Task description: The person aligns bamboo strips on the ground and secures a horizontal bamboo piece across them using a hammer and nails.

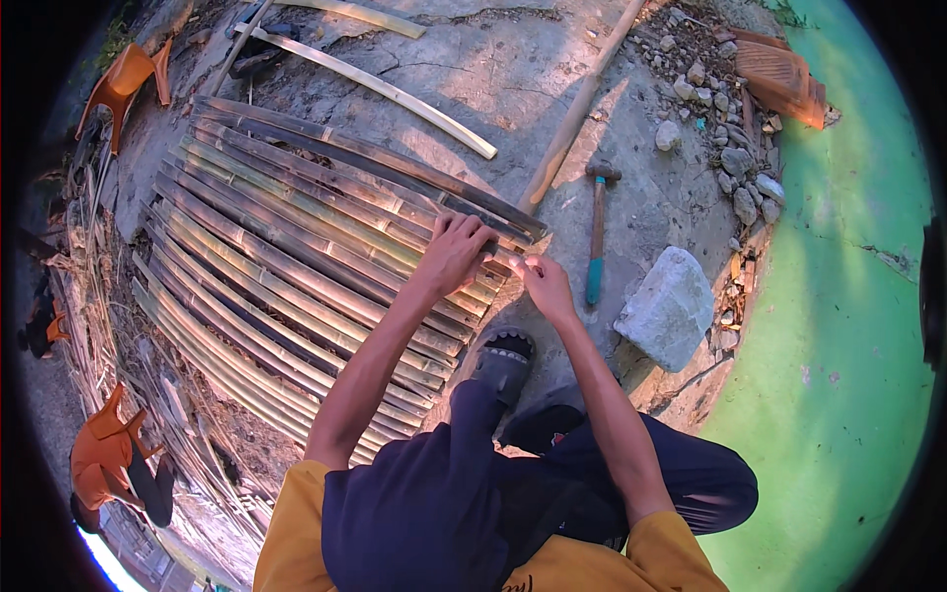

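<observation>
A row of split bamboo slats (286,247) lies side by side on the ground in front of me. My left hand (456,255) is over the slats' right ends near the far corner, its fingers curled in on something dark and small that I cannot make out. Just to the right, my right hand (544,286) is closed in a pinch, thumb and fingers pressed together at the slats' edge. A thin pale bit shows between the two hands, too small to name. The fingers hide the slat ends beneath them.
A hammer (597,237) with a teal grip lies right of my hands, near a big pale stone (667,309). Beyond are a wooden pole (577,113), a loose bamboo strip (380,87) and rubble (735,163). At left, a person (113,459) sits bent over near an orange chair (126,84).
</observation>
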Motion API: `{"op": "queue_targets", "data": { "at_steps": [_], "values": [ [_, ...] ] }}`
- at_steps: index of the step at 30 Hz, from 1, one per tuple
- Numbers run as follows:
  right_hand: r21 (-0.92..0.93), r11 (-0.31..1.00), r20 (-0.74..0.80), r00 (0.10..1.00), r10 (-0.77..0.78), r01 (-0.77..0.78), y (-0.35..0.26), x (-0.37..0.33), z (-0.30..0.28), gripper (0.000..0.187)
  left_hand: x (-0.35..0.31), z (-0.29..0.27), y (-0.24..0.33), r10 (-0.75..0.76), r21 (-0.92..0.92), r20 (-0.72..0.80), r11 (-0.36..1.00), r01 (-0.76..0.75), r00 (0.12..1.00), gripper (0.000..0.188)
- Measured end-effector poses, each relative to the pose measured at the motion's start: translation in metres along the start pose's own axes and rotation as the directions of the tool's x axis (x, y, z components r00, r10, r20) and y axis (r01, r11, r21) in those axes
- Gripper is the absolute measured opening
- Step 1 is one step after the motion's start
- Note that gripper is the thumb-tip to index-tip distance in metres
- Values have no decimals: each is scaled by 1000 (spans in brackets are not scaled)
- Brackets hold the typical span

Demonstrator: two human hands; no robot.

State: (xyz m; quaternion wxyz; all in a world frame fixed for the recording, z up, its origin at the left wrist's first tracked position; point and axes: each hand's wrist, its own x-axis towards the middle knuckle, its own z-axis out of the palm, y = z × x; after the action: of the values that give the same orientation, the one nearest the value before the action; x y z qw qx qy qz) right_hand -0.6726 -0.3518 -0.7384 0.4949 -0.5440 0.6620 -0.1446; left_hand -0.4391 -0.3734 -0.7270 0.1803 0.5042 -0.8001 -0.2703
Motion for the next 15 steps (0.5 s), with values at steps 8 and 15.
{"op": "queue_targets", "data": {
  "at_steps": [8,15],
  "values": [
    [433,881,217,971,104,-191,-7,-6,-9,31,13,-18,3,20,30,84,999,-22,996,41],
    [382,893,235,959,158,-240,-7,-11,-2,32,1,-8,-6,12,10,76,1000,-13,997,38]
  ]
}}
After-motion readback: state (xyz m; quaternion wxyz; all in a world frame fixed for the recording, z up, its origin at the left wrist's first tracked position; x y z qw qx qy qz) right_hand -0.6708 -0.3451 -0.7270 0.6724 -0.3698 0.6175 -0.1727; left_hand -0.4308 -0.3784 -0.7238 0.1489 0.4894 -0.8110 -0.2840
